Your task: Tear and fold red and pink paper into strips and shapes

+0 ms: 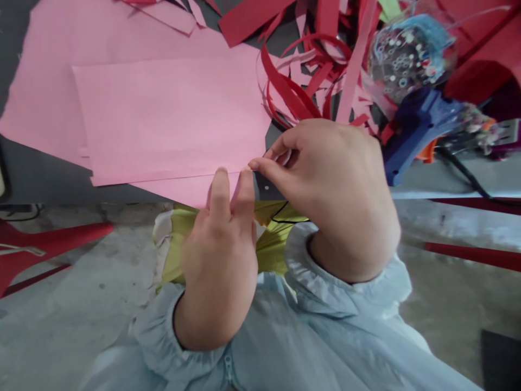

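Head: left hand (220,260) palm-down; right hand (342,179) pinching paper (175,119)

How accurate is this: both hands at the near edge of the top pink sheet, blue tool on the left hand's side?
Wrong side: the head view shows the blue tool on the side of the right hand. That hand and the left hand are at the near edge of the top pink sheet.

mottled grey floor (101,293), red furniture legs (472,256), dark tabletop (44,179)
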{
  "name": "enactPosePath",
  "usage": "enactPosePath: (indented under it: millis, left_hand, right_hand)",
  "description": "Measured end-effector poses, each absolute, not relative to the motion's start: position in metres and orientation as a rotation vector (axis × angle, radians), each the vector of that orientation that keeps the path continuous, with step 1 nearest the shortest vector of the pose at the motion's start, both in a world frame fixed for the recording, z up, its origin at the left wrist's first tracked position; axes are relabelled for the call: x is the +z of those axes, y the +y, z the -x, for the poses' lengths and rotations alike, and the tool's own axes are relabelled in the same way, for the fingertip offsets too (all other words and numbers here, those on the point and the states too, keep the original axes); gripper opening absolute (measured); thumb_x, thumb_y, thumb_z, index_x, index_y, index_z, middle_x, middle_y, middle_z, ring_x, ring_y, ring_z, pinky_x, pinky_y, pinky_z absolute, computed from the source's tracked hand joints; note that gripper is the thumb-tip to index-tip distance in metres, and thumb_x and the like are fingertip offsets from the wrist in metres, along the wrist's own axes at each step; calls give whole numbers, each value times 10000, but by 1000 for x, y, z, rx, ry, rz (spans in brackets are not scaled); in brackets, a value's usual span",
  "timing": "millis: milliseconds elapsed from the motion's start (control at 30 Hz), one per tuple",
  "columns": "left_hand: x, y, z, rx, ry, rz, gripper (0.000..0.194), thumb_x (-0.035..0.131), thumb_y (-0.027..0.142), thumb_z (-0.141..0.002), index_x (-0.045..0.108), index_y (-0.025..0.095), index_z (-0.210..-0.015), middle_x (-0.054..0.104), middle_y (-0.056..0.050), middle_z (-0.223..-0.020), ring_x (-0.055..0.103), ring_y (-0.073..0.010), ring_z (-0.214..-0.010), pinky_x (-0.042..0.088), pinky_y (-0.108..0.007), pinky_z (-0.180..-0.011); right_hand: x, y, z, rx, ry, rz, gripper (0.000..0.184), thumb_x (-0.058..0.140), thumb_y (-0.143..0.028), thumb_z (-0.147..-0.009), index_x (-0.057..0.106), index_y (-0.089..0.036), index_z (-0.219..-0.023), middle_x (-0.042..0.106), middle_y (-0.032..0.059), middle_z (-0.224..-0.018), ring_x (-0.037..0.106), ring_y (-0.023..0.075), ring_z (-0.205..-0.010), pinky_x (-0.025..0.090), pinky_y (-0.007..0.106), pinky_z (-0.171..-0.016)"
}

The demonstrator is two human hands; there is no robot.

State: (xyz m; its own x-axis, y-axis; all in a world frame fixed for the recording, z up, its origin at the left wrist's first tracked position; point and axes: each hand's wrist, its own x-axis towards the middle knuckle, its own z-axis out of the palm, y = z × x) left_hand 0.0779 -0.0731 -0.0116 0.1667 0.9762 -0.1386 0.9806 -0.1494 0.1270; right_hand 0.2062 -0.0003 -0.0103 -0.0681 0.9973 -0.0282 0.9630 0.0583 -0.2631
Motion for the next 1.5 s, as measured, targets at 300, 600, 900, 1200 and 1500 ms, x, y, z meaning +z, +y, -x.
enactPosePath:
  millis: [300, 600, 900, 1200, 1500]
  left_hand:
    - [-17, -75, -80, -66, 1932, -2273, 552, 483, 244, -984, 428, 310, -1529, 480, -113, -1566, 738, -197, -817, 582, -298, -617]
    - [-11, -72, -89, -171, 1976, -2186, 582, 507, 230, -976, 412, 324, -1542, 442, -139, -1581, 748, -202, -804, 610, -311, -619]
    - [-9, -72, -87, -233, 1966, -2205, 627, 547, 225, -961, 385, 323, -1560, 432, -138, -1601, 753, -204, -825, 619, -311, -604]
    - [-19, -79, -78, 63, 1928, -2375, 551, 455, 253, -1014, 398, -36, -1480, 475, -271, -1538, 744, -218, -1026, 617, -268, -726]
    - [-15, -79, -75, 108, 1880, -2264, 565, 452, 283, -1013, 373, 25, -1510, 462, -230, -1559, 618, -259, -1307, 626, -277, -811]
  right_hand:
    - [-19, -47, -222, -16, -2172, 1692, 240, 561, -224, -983, 776, -254, -1084, 641, 55, -786, 547, 211, -758, 436, 347, -683]
    - [-34, -57, -213, -9, -2233, 1798, 344, 523, -183, -988, 711, -262, -1265, 582, 61, -823, 504, 210, -775, 413, 351, -682]
    - [-29, -54, -221, 112, -2155, 1788, 304, 489, -247, -1010, 743, -211, -1173, 637, 65, -806, 573, 216, -757, 478, 370, -727]
    - [-27, -27, -218, 200, -2121, 1801, 217, 535, -295, -1000, 743, -234, -1010, 679, 78, -877, 634, 250, -838, 512, 414, -783]
    - [-23, -8, -215, 317, -2262, 1744, 150, 572, -316, -981, 671, -259, -884, 658, 75, -893, 620, 260, -915, 505, 435, -800]
